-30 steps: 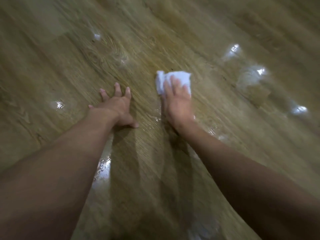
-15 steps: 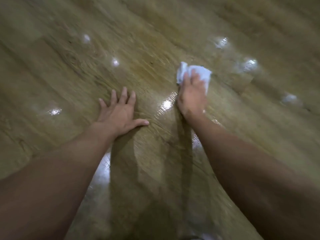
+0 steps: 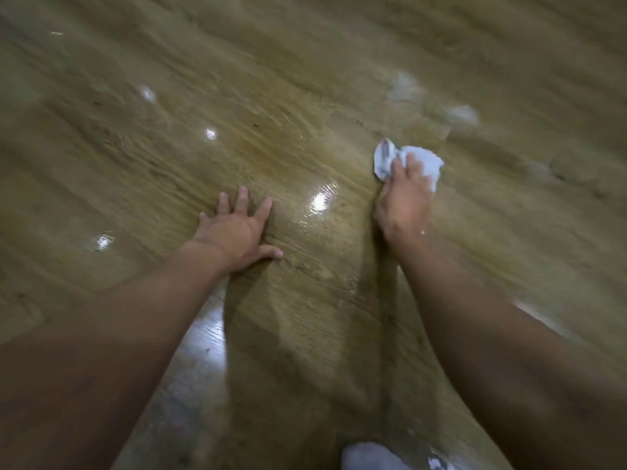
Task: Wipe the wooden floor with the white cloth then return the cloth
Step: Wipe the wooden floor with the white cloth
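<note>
White cloth (image 3: 422, 161) crumpled, under right hand (image 3: 403, 201)

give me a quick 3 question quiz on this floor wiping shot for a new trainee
1. True or false: the left hand is gripping the cloth.
2. Which hand presses the cloth against the floor? A) left B) right C) both
3. Fill in: the left hand lies flat on the floor with its fingers ____.

Key
1. False. The left hand is bare and empty, palm down on the wood.
2. B. The right hand has the bunched cloth under its fingers.
3. Spread.
</note>
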Tool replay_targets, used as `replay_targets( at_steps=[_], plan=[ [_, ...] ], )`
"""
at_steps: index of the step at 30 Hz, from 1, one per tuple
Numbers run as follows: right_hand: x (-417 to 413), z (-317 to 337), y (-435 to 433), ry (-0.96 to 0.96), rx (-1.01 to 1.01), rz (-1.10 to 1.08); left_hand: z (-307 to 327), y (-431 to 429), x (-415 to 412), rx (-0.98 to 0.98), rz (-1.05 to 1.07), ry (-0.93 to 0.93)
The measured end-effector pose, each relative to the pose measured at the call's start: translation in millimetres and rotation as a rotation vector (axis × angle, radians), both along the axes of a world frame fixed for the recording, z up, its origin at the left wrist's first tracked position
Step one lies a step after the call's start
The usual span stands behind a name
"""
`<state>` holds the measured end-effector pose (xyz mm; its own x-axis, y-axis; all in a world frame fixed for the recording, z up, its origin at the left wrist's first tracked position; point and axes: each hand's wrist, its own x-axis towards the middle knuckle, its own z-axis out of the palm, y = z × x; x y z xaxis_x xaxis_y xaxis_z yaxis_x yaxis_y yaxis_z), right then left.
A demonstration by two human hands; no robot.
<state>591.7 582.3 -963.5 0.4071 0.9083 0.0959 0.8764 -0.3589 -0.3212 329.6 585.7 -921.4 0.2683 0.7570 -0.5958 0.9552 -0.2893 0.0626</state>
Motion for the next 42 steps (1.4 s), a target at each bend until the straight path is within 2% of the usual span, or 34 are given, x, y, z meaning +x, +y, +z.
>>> replay_targets(
  at_steps=[2, 4, 6, 8, 10, 13, 16, 18, 19, 22, 24, 25, 27, 30, 32, 34, 37, 40, 42],
  plan=[
    [-38.2, -2.9, 2.8, 0.050, 0.024, 0.084, 3.0, -2.8, -2.5, -0.019, 0.002, 0.005],
    [-68.6, -11.8, -21.9, -0.016, 0.005, 0.358, 2.2, -3.9, 0.1, -0.036, 0.003, 0.019],
    [-66.1, -14.7, -64.7, -0.058, -0.027, 0.596, 1.0, -3.4, 5.2, -0.038, -0.012, 0.058],
    [-33.8, -15.6, -108.3, -0.039, -0.022, 0.681, 3.8, -3.0, 6.8, -0.008, -0.054, 0.089],
    [13.7, -9.9, -143.6, -0.059, -0.019, 0.581, 7.1, -7.4, 9.4, 0.077, -0.202, 0.117],
    [77.5, -6.1, -135.4, -0.057, -0.010, 0.235, 5.6, -26.7, 20.0, 0.150, -0.425, 0.122],
    [70.5, -3.9, -84.0, -0.046, -0.005, -0.083, 2.8, -37.5, 30.5, 0.157, -0.502, 0.123],
    [42.9, -5.5, -60.5, -0.010, -0.017, -0.155, 5.1, -34.0, 41.7, 0.175, -0.547, 0.112],
    [24.9, -7.7, -55.1, 0.001, -0.014, -0.097, 7.2, -30.8, 47.9, 0.163, -0.533, 0.085],
    [-17.6, -12.5, -76.8, -0.045, 0.010, 0.285, 14.0, -25.8, 68.9, 0.060, -0.414, -0.011],
    [-15.0, -8.8, -111.8, -0.058, -0.005, 0.503, 14.7, -28.9, 75.7, -0.012, -0.351, -0.020],
    [-4.1, -8.1, -128.7, -0.055, -0.018, 0.540, 14.2, -29.9, 77.0, -0.033, -0.342, -0.003],
    [31.3, -9.9, -150.8, -0.065, -0.024, 0.484, 13.1, -30.3, 78.0, -0.033, -0.366, 0.043],
    [65.2, -9.8, -139.9, -0.038, -0.012, 0.213, 13.2, -28.4, 78.6, 0.059, -0.452, 0.101],
    [58.3, -7.9, -115.7, -0.049, -0.018, 0.048, 12.0, -31.2, 83.0, 0.062, -0.439, 0.080],
    [41.9, -3.2, -93.9, -0.062, -0.091, -0.009, 10.8, -38.0, 86.6, 0.040, -0.415, 0.072],
    [15.2, 1.6, -91.5, -0.072, -0.187, 0.199, 9.3, -40.1, 91.3, 0.040, -0.386, 0.069],
    [-0.6, -0.1, -136.8, -0.053, -0.116, 0.443, 7.1, -31.6, 97.4, 0.017, -0.357, 0.021],
    [11.5, -1.3, -163.1, -0.058, -0.111, 0.496, 2.2, -26.0, 104.7, 0.017, -0.402, 0.020]
  ],
)
